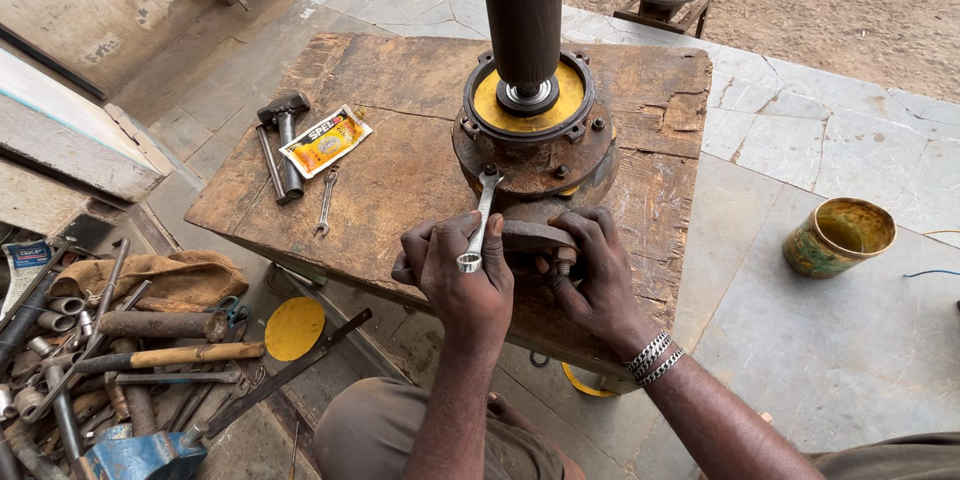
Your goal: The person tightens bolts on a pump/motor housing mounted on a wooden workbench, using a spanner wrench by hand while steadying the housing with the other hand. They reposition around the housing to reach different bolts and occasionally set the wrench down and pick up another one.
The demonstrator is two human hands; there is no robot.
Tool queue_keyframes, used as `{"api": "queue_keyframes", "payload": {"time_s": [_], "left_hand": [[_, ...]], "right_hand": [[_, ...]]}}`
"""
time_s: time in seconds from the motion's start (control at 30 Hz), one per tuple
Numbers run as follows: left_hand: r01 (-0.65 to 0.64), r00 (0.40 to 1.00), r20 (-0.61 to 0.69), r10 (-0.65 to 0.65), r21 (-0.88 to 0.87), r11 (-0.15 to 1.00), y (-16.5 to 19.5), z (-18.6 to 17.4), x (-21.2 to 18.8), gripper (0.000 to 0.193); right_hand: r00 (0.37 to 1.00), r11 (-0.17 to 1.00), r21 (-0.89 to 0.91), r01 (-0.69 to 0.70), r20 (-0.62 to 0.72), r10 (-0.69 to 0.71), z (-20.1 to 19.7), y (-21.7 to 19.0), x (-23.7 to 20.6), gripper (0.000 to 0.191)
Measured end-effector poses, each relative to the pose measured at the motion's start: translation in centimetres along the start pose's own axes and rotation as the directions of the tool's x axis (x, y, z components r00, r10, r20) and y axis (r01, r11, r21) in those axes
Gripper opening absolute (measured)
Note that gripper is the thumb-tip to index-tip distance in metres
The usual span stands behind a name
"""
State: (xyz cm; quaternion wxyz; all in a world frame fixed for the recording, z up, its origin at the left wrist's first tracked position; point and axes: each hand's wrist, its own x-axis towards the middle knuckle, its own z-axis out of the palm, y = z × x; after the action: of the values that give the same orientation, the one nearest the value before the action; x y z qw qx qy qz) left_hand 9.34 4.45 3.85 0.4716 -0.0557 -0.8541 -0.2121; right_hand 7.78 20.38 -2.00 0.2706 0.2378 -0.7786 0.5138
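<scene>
At frame centre, your left hand (462, 270) grips the spanner (479, 220) closed-fisted while your right hand (592, 265) fingers pinch the bolt (560, 265) under the rusty flange (535, 155); steady both before turning.

The tall dark cylindrical shaft (522, 10) is cut off by the top edge, so its upper end cannot be seen. The left hand (462, 275) covers the middle of the silver combination spanner (480, 220). The right hand (592, 270) hides part of the rusty curved metal piece (535, 236) and the bolt beneath it. Whether the spanner's upper end sits on a bolt of the rusty round flange (535, 155) is too small to tell. The heap of pipes and tools (90, 360) runs off the left edge.
</scene>
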Motion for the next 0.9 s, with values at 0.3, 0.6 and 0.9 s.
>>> {"api": "queue_keyframes", "payload": {"time_s": [0.3,0.6,0.9], "left_hand": [[-0.113,0.994,-0.006,0.113,-0.004,0.994,-0.3,0.1,0.2,0.017],[-0.094,0.996,-0.027,0.09,-0.23,0.969,-2.2,1.7,-1.0,0.014],[0.24,0.97,0.112,-0.215,-0.572,0.785,-4.0,1.5,-1.1,0.018]], "right_hand": [[1.0,1.0,0.009,-0.005,0.003,0.005,-0.1,0.0,0.0,0.042],[1.0,1.0,0.013,0.02,0.005,-0.02,0.0,0.2,0.1,0.047],[1.0,1.0,0.023,0.011,-0.004,-0.011,-0.1,0.1,0.4,0.047]]}}
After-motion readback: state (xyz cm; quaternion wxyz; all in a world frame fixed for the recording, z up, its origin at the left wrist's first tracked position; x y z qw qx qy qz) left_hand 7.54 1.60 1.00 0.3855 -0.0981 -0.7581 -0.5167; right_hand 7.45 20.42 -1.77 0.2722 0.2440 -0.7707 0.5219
